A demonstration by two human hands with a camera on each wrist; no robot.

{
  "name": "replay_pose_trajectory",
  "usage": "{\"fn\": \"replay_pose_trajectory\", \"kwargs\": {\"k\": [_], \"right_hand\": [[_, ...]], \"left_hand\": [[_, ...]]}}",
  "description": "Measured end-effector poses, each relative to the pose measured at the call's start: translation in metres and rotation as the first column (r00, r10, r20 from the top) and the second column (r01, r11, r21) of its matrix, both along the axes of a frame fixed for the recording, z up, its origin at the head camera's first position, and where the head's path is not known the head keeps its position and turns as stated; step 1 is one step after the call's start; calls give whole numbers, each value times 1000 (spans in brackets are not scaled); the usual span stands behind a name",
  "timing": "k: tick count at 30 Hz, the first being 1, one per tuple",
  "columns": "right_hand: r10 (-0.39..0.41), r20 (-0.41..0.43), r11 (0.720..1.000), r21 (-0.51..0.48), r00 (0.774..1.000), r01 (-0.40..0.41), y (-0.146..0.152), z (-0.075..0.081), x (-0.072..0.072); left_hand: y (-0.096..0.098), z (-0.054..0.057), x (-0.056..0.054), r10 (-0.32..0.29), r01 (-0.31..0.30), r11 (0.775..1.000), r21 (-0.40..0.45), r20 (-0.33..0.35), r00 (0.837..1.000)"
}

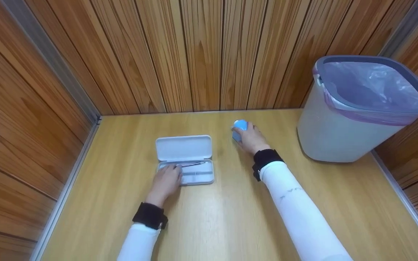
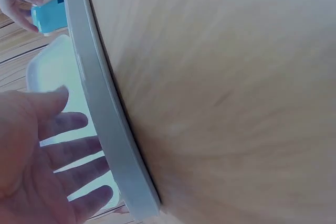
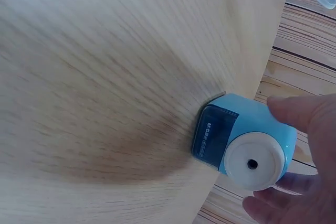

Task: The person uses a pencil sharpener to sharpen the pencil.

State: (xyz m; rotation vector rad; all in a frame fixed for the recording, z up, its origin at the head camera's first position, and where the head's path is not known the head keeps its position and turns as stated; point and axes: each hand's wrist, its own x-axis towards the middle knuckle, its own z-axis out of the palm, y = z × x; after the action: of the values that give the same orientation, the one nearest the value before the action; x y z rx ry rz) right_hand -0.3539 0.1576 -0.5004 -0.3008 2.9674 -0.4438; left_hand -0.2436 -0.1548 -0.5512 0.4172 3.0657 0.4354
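Note:
A light grey pencil case (image 1: 205, 178) lies open on the table, its lid (image 1: 184, 148) tipped back toward the wall. My left hand (image 1: 167, 179) is over the left end of its tray, fingers loosely extended across the near rim in the left wrist view. A slim dark pencil or pen (image 1: 193, 164) lies along the tray's far side, close to those fingertips. Farther right, my right hand (image 1: 253, 139) grips a blue desk pencil sharpener (image 3: 262, 114), thumb on one side and fingers on the other. Its white round face with a hole and its dark drawer show in the right wrist view.
A tall bin (image 1: 339, 134) with a grey rim and a plastic liner stands at the right. Wood-plank walls (image 1: 201, 54) enclose the wooden table (image 1: 122, 137) at the back and both sides.

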Motion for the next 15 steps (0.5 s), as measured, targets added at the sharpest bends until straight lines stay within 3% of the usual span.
{"fn": "replay_pose_trajectory", "kwargs": {"k": [7,11,15], "right_hand": [[-47,89,999,-16,995,48,5,-7,-3],[-10,14,997,72,1000,8,7,-10,-4],[25,-45,984,178,999,-17,8,-10,-7]], "left_hand": [[-1,-6,-20,-38,31,997,-75,-95,995],[-1,-10,-27,-40,27,995,-97,-136,990],[0,-9,-33,-30,15,993,-116,-130,991]]}}
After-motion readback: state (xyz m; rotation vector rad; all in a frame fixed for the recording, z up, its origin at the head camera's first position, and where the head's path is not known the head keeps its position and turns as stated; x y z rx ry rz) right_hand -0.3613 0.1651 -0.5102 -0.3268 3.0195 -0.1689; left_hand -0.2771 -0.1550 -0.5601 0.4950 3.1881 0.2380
